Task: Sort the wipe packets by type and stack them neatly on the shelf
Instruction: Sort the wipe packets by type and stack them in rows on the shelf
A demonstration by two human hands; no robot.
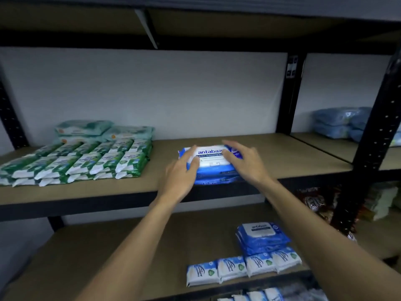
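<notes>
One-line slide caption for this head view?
A person's left hand and right hand hold a blue antabax packet on the shelf, right of the green packets.

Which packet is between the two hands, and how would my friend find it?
Find the brown board of the upper shelf in the black metal rack. Near its front edge, right of the small green-and-white wipe packets, lies a flat blue-and-white plastic wipe packet, its ends held by the left hand and right hand. Its neighbours there are green; this one is blue and says "antabax".
</notes>
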